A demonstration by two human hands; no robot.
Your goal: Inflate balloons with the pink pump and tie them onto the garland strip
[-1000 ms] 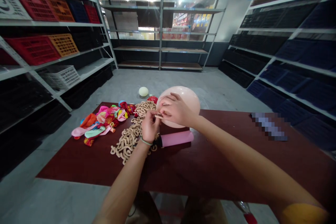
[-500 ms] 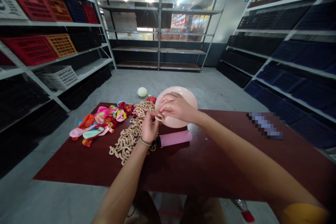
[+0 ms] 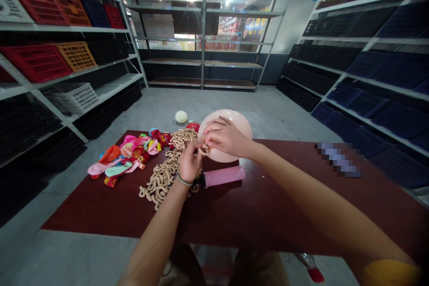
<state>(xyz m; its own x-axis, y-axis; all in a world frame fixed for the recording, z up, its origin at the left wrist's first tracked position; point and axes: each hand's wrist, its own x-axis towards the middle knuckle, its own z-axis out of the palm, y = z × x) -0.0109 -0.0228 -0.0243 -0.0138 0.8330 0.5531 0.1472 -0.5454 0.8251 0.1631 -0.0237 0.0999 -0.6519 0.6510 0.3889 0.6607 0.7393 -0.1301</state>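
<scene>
A large inflated pale pink balloon is beyond and to the right of my hands. My left hand, with a thin green band at the wrist, is closed in a pinch at the balloon's near left side. The fingers of my right hand bend together over the same spot, touching the balloon. A small beige curl shows between the fingertips; the balloon's neck is hidden. Below the hands lies a pink hand pump with a black end. Beside my left hand spreads a pile of beige curled pieces.
Uninflated colourful balloons lie at the left of the dark red table. A pale balloon is beyond the table's far edge. A blurred-out flat item lies at the right. Shelves with crates line the room.
Both hands keep nearly the same place at the balloon, with only slight finger movement. The view shifts very slightly; nothing on the table has visibly moved.
</scene>
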